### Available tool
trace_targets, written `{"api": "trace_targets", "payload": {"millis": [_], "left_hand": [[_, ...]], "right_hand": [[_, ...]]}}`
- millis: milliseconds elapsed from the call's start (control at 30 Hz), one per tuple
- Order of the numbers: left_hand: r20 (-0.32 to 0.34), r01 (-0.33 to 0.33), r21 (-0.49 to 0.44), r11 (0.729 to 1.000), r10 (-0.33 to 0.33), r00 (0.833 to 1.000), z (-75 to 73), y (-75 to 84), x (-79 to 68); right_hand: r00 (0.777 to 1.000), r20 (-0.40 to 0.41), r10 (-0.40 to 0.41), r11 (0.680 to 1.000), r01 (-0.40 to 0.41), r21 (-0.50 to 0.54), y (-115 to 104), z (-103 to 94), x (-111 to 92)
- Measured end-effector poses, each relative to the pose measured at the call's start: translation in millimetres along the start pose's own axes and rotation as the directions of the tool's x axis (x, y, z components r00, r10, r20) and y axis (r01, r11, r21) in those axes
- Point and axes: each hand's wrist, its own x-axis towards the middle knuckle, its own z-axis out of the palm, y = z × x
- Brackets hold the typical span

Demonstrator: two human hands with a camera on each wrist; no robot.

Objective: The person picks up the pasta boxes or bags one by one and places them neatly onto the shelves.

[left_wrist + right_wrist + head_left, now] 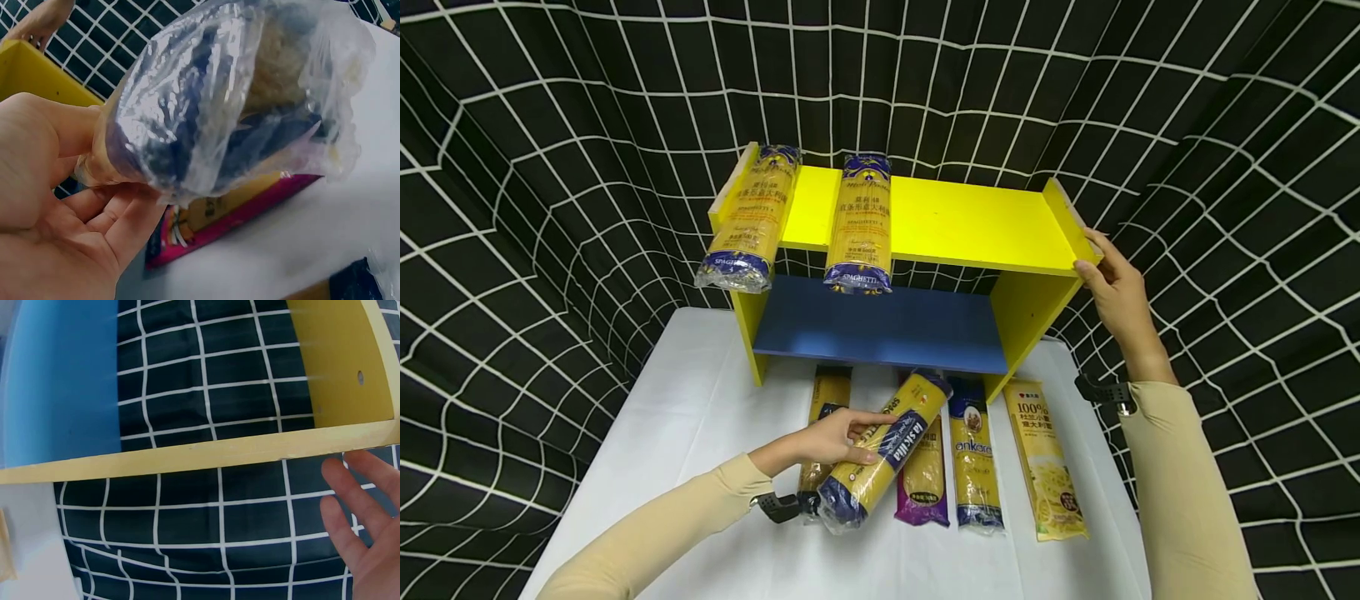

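Note:
My left hand [838, 437] grips a yellow and navy la sicilia spaghetti pack [887, 450], held tilted over other packs in front of the shelf. Up close in the left wrist view, the clear crinkled end of its wrapper fills the middle. At the upper right corner of the yellow and blue shelf [977, 223], my right hand [1118, 292] holds the side panel, thumb at the front edge. Several of its fingers [359, 506] show along the panel's outer side in the right wrist view. Two Spaghetti packs, one at the left end [752, 217] and another beside it [861, 221], lie on the top board.
On the white table [700, 417] lie a dark-ended pasta pack [831, 392], a purple-ended pack [923, 483], an ankara pack [975, 467] and a pale yellow noodle pack [1047, 458]. The blue lower board [880, 321] is above their far ends. Black gridded cloth [955, 92] surrounds the table.

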Motion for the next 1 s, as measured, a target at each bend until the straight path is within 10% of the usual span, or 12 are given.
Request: {"api": "trace_targets", "payload": {"millis": [1000], "left_hand": [[0.005,-0.163,0.026,0.986,0.163,0.987,-46.0,117.4,0.4]], "right_hand": [[1.0,-0.003,0.0,1.0,0.0,-0.003,0.8,0.4,-0.6]]}}
